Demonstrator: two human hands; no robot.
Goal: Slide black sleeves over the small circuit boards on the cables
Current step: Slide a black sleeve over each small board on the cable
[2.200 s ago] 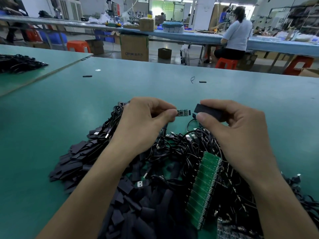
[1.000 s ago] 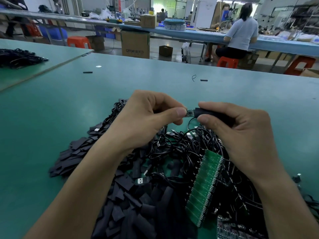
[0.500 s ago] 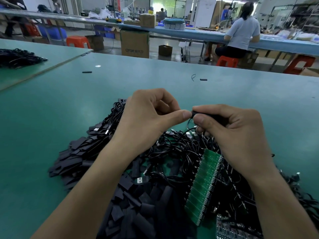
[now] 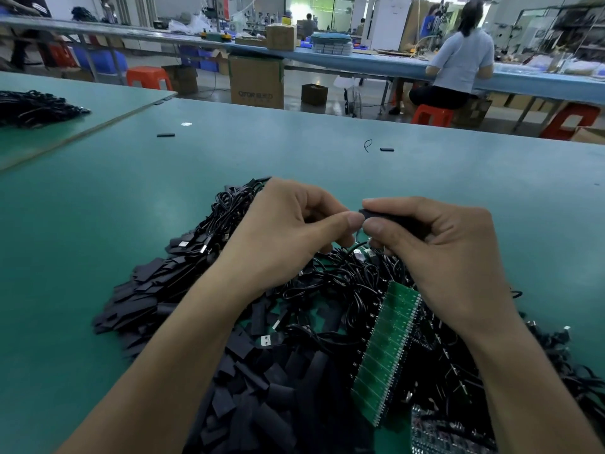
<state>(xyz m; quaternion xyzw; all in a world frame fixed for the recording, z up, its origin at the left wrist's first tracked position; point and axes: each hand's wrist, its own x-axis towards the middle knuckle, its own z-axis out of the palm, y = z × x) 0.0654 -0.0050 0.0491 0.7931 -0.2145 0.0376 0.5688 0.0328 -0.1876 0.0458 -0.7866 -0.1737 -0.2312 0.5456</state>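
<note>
right hand (image 4: 451, 257): gripping black sleeve (image 4: 393, 219) between thumb and forefinger, level, above cable heap (image 4: 343, 280) | left hand (image 4: 281, 237): curled, thumb tip touching sleeve's left end, whatever is pinched hidden, cannot tell | loose sleeves (image 4: 147, 299): heaped on table (image 4: 98, 208), below left hand

On the table (image 4: 82, 224), a sleeve pile (image 4: 147, 299) lies near left, cables (image 4: 340, 283) right of it, a board panel (image 4: 389, 352) atop them.
</note>
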